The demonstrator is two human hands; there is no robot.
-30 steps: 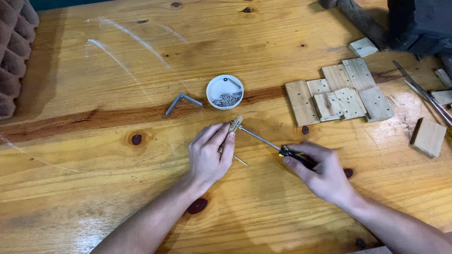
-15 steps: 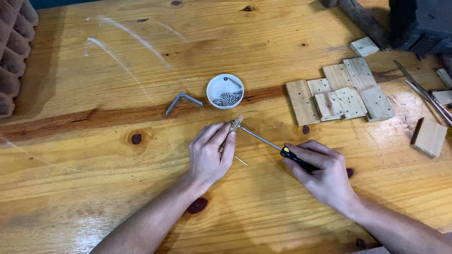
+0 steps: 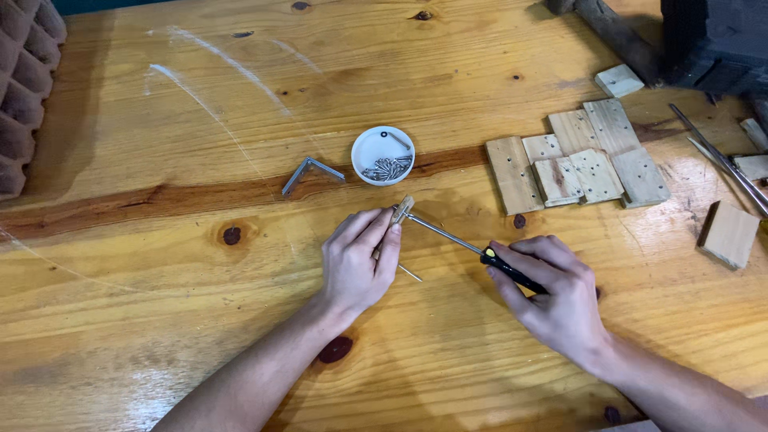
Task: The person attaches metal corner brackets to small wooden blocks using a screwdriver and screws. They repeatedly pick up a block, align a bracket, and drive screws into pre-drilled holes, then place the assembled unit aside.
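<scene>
Left hand pinches a small wood bit on the table, near the white dish of screws. Right hand is closed around the screwdriver, tip at the bit. That bit looks light and stiff, likely to slip; hold its sides.

Bare bench lay open from the hands round to 9 o'clock and down to 6 o'clock. At 12 o'clock the white screw dish and, at 11 o'clock, a bent metal bracket stood in the way. Drilled wooden blocks crowded 2 o'clock, with a loose wood block and metal rods at 3 o'clock.
</scene>
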